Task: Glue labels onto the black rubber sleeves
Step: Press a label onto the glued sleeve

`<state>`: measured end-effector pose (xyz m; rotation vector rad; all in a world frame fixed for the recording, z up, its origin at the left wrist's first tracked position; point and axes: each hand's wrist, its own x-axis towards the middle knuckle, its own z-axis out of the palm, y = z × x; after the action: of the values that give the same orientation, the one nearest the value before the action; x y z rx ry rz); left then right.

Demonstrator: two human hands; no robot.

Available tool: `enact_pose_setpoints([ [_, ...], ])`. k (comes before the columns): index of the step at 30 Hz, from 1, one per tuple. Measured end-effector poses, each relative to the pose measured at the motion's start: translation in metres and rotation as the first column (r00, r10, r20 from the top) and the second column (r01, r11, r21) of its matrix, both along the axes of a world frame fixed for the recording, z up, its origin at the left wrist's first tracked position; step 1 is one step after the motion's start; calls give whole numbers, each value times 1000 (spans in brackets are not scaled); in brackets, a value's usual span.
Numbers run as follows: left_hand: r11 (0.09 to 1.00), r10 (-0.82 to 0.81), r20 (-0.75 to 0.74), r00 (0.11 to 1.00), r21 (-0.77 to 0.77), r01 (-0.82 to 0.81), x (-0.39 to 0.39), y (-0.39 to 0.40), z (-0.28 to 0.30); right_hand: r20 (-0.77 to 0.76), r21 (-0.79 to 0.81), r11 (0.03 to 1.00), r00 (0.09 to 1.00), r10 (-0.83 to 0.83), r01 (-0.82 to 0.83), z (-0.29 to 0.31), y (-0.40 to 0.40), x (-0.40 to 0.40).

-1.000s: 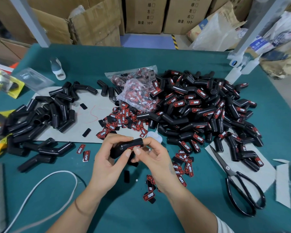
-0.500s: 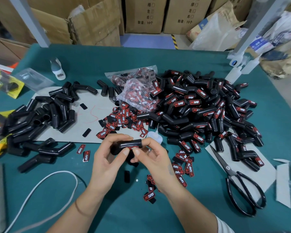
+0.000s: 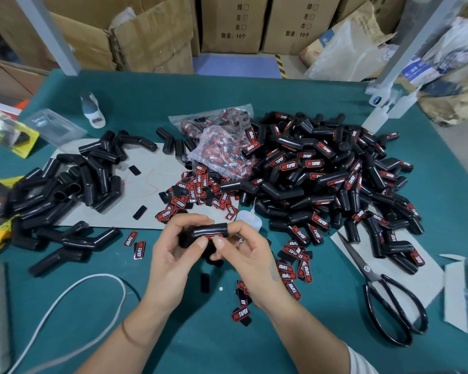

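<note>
Both hands hold one black rubber sleeve (image 3: pixel 206 231) just above the table, near its front middle. My left hand (image 3: pixel 173 249) grips its left end, and my right hand (image 3: pixel 243 247) pinches its right end; both thumbs press on a red label on its underside, mostly hidden. Loose red-and-black labels (image 3: pixel 197 194) lie scattered behind and to the right of the hands. Plain black sleeves (image 3: pixel 73 184) are piled at the left. Labelled sleeves (image 3: pixel 322 174) form a big heap at the right. A small white glue bottle (image 3: pixel 250 218) lies just behind my right hand.
Black scissors (image 3: pixel 384 298) lie at the front right on grey card. A clear bag of labels (image 3: pixel 222 147) sits mid-table. A white cord (image 3: pixel 73 292) loops at the front left. Cardboard boxes (image 3: pixel 233 22) stand beyond the green table (image 3: pixel 173 93).
The sleeve has tilted slightly in my hands, its right end a little lower; the thumbs stay pressed on the label. Nothing else has moved.
</note>
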<state>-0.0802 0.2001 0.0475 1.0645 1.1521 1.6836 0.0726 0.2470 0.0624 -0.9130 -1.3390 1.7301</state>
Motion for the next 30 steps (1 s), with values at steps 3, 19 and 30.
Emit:
enact_pose_setpoints([
  [3, 1000, 1, -4, 1000, 2, -1, 0, -1, 0, -3, -3, 1000, 1000, -1, 1, 1, 0, -1],
  [19, 1000, 16, -11, 1000, -6, -16, -2, 1, 0, -8, -27, 999, 1000, -30, 29, 3, 0, -2],
  [30, 999, 33, -7, 999, -9, -33, -2, 1, 1, 22, 4, 1000, 1000, -16, 16, 7, 0, -2],
])
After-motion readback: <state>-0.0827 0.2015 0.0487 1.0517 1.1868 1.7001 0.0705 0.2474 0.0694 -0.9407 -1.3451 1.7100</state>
